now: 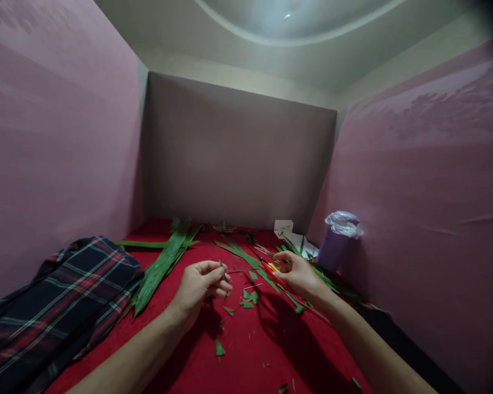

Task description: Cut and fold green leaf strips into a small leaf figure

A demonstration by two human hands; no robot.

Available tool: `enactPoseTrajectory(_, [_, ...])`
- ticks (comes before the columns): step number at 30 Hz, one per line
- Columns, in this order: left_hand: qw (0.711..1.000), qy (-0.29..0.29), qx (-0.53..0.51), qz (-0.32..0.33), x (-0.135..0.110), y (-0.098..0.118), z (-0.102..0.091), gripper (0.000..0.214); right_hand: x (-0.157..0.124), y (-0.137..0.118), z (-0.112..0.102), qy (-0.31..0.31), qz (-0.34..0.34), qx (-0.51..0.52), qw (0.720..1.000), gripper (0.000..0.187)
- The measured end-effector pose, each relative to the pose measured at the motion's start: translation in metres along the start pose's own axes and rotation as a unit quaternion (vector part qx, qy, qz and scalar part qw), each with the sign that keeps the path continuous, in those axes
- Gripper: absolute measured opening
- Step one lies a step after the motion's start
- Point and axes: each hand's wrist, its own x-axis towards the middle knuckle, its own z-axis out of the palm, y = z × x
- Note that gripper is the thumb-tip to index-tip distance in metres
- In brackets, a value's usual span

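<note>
My left hand [203, 282] is closed in a pinch, thumb against fingers, on a small dull-green leaf piece [222, 269]. A thin stem sticks out to the right of those fingers. My right hand [299, 273] is closed around the red and yellow handles of scissors [270, 268], whose dark tip points up and to the left, away from me. Below and between both hands, several cut green leaf scraps [248, 301] lie on the red cloth [246, 355]. Another leaf scrap [219, 348] rests nearer to me.
Long green leaves [164, 268] lie at the left, beside a dark plaid cloth [78, 290]. More leaf strips [328, 282] stretch along the right. A purple bin [337, 246] lined with clear plastic stands at the right wall, near white paper cards [283, 227].
</note>
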Motion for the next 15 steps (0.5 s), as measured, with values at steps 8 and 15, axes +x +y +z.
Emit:
enactPoseTrajectory(8, [1.0,0.009,-0.004,-0.014,-0.003,0.001,0.004,0.018,-0.026,-0.029,0.031,-0.094,-0.09,0.181,0.975,0.051])
enactPoseTrajectory(15, [1.0,0.018,-0.004,-0.015,-0.006,0.003,0.009,0.018,-0.054,-0.023,0.038,-0.017,-0.181,-0.043,0.982,0.041])
